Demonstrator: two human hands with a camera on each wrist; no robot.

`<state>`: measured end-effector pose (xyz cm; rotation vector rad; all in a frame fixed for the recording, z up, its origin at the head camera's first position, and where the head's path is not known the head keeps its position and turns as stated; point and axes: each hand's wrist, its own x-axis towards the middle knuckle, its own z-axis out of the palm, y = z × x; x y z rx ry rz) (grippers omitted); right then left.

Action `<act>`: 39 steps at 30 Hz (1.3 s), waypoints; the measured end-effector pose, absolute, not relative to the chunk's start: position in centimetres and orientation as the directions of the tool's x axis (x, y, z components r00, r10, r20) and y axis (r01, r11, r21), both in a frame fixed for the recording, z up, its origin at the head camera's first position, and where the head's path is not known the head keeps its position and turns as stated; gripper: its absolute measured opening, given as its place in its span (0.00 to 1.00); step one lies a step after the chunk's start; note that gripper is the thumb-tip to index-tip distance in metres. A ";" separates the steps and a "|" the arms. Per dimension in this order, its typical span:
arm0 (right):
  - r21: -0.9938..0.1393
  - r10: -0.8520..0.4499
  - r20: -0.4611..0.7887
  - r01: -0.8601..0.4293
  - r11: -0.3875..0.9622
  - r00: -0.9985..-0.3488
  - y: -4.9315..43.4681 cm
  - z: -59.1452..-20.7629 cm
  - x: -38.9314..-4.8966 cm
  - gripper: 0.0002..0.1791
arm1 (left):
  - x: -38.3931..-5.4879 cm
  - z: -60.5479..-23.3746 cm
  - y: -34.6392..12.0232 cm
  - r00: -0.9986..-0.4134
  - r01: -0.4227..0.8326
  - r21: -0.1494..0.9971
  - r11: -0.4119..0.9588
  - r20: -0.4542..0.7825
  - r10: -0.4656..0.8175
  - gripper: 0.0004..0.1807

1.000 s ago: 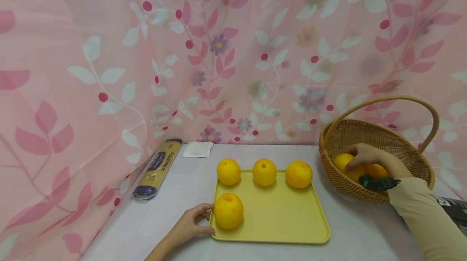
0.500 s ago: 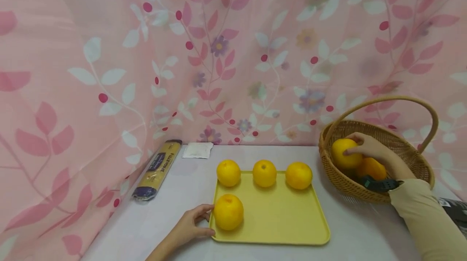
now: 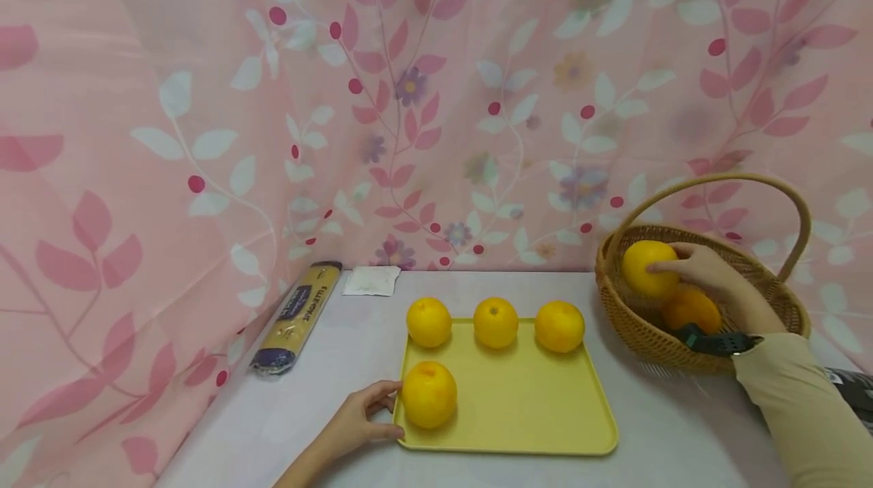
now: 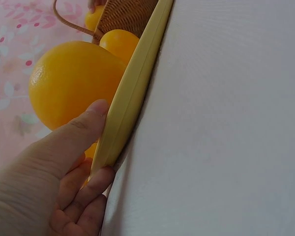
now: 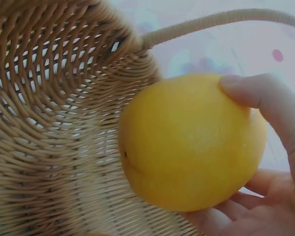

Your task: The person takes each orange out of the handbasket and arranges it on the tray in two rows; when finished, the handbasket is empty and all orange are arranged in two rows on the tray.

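In the head view my right hand grips an orange, thumb on one side and fingers on the other, at the left part of the wicker basket. The right wrist view shows this orange up close against the woven wall. Another orange lies lower in the basket. My left hand holds the left edge of the yellow tray, with the thumb at its rim and fingers at the edge. Beside that hand sits a large orange; three more line the tray's far side.
A pack of spaghetti lies at the left, with a small white packet behind it. The basket's tall handle arches over its opening. A floral curtain hangs behind the table. Something dark shows past the right sleeve.
My right hand has lifted the orange up from low in the basket, uncovering more of the other orange there. My left hand stays at the tray's edge.
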<state>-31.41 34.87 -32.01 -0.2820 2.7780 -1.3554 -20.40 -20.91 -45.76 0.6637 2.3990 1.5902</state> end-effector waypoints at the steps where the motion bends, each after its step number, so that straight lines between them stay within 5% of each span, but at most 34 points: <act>1: -0.786 -0.177 0.052 -0.149 0.600 -0.983 34.8 -31.8 -31.3 0.36 | -20.4 -45.8 -20.9 -0.881 0.264 0.908 0.326 0.089 0.464 0.33; 18: -0.814 -0.165 0.179 -0.241 0.529 -0.970 32.8 -29.2 -28.3 0.33 | -20.3 -45.7 -21.0 -0.889 0.243 0.913 0.328 0.075 0.451 0.33; 27: -0.883 -0.165 0.216 -0.265 0.386 -0.962 31.2 -29.0 -26.3 0.16 | -20.4 -45.5 -21.1 -0.882 0.275 0.910 0.311 0.109 0.459 0.34; 39: -0.881 -0.247 0.275 -0.347 0.321 -0.929 28.5 -29.2 -24.6 0.19 | -20.4 -45.6 -20.9 -0.882 0.253 0.909 0.330 0.077 0.465 0.33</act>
